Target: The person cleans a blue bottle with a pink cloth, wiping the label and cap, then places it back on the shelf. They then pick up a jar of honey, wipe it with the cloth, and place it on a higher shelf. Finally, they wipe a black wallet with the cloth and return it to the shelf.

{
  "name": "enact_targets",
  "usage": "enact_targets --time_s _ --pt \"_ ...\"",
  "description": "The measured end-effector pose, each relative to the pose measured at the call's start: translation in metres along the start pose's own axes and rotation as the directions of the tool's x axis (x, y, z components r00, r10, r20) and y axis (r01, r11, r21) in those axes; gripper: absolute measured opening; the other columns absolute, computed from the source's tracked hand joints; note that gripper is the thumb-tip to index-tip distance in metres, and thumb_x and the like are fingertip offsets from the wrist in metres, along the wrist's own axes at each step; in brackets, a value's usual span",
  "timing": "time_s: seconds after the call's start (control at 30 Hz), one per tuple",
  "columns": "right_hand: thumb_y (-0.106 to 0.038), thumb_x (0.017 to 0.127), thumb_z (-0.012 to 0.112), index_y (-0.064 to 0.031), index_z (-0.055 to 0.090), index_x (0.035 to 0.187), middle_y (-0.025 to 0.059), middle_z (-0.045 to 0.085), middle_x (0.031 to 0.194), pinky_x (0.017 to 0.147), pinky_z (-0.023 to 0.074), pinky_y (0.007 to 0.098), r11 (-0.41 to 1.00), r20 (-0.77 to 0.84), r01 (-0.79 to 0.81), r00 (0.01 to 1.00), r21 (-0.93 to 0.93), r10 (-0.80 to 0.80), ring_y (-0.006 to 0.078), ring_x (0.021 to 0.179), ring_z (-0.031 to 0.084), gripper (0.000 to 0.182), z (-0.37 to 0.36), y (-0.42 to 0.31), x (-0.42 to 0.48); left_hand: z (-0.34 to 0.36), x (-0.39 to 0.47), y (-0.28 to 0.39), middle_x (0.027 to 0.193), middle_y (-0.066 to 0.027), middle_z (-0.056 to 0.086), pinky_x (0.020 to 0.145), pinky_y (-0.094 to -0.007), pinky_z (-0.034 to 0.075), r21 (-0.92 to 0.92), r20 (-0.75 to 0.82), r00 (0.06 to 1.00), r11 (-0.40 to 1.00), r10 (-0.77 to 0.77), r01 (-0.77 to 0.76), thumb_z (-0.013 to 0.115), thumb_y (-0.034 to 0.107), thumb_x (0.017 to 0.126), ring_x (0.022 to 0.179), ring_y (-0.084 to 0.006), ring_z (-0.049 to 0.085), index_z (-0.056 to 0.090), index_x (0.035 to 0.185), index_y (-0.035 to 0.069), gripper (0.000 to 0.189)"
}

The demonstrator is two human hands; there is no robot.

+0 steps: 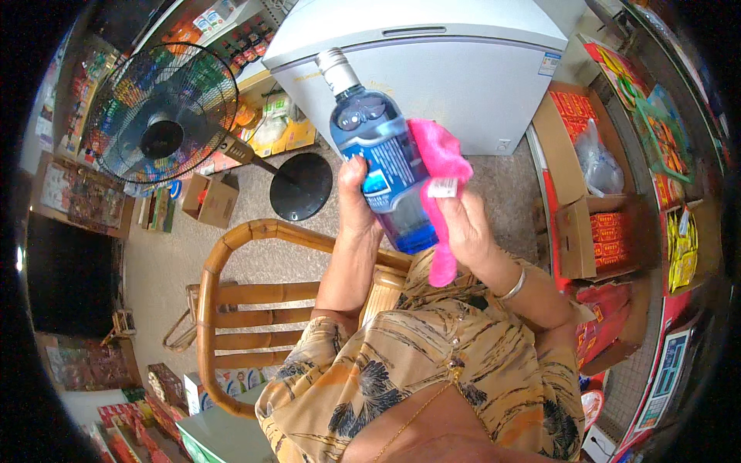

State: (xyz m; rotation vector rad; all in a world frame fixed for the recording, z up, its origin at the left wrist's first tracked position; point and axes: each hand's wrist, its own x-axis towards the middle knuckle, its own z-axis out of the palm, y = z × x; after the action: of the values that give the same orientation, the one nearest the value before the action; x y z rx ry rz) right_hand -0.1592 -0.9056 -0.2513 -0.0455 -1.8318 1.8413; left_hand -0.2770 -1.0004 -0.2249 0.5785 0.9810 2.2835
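Observation:
A blue glass bottle (385,168) with a silver cap and a printed label is held up in front of my chest, its cap tilted up to the left. My left hand (358,202) grips the bottle's left side, thumb over the label. On the other side, my right hand (463,217) holds a bright pink cloth (443,156) with a white tag. The cloth lies along the bottle's right side and hangs below its base.
A white chest freezer (405,87) stands ahead. A black fan (162,136) on a round base (301,186) is at left. Nearby is a bamboo chair (260,292). Open cardboard boxes (576,237) with red packets line the right side.

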Motion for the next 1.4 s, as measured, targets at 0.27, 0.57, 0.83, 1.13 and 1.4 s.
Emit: enact_targets --time_s 0.27,0.57,0.83,1.13,1.4 --pt "-0.016 0.087 0.050 0.0013 0.047 0.114 0.0194 0.044 0.120 0.094 0.0362 0.0411 0.846 -0.155 0.405 0.865 -0.347 -0.477 0.0306 0.112 0.045 0.032 0.028 0.024 -0.011 -0.007 0.010 -0.005 0.104 -0.0192 0.060 0.082 -0.0418 0.052 0.073 -0.102 0.986 0.989 0.135 -0.128 0.063 0.048 0.072 0.092 -0.0311 0.062 0.046 0.119 -0.003 0.071" --pt "-0.030 0.088 0.051 -0.0049 0.048 0.114 0.0064 0.052 0.109 0.086 0.0422 0.0335 0.818 -0.569 0.158 0.789 0.552 0.232 0.0175 0.098 0.053 0.036 0.011 0.031 0.024 0.031 -0.003 -0.012 0.114 -0.0094 0.053 0.090 -0.0380 0.045 -0.036 0.013 0.953 0.952 0.304 -0.303 0.071 0.037 0.072 0.105 -0.0210 0.053 0.041 0.122 0.002 0.068" --pt "-0.035 0.091 0.046 -0.0020 0.050 0.118 0.0089 0.057 0.112 0.087 0.0437 0.0328 0.776 -0.403 -0.043 0.836 0.629 0.373 0.0170 0.100 0.056 0.043 0.006 0.023 0.020 0.012 0.015 -0.036 0.118 -0.0186 0.052 0.084 -0.0369 0.051 0.050 0.163 0.927 0.936 0.337 -0.349 0.083 0.046 0.055 0.100 -0.0249 0.059 0.038 0.125 -0.002 0.096" --pt "-0.027 0.097 0.035 0.0018 0.037 0.130 0.0141 0.045 0.125 0.095 0.0359 0.0355 0.967 -0.584 0.134 0.811 0.216 0.018 0.0243 0.112 0.047 0.043 0.036 0.012 -0.014 0.006 0.009 -0.049 0.100 -0.0158 0.057 0.077 -0.0381 0.053 0.254 -0.032 0.849 0.826 0.528 -0.504 0.072 0.045 0.068 0.088 -0.0263 0.062 0.038 0.120 -0.003 0.078" --pt "-0.025 0.097 0.036 0.0015 0.041 0.123 0.0170 0.041 0.131 0.101 0.0309 0.0383 0.944 -0.454 0.272 0.828 -0.188 -0.329 0.0240 0.120 0.041 0.037 0.027 0.036 -0.021 0.015 0.004 -0.033 0.114 -0.0109 0.047 0.091 -0.0350 0.041 0.315 -0.052 0.857 0.822 0.513 -0.474 0.080 0.032 0.065 0.104 -0.0197 0.050 0.026 0.127 0.002 0.088"
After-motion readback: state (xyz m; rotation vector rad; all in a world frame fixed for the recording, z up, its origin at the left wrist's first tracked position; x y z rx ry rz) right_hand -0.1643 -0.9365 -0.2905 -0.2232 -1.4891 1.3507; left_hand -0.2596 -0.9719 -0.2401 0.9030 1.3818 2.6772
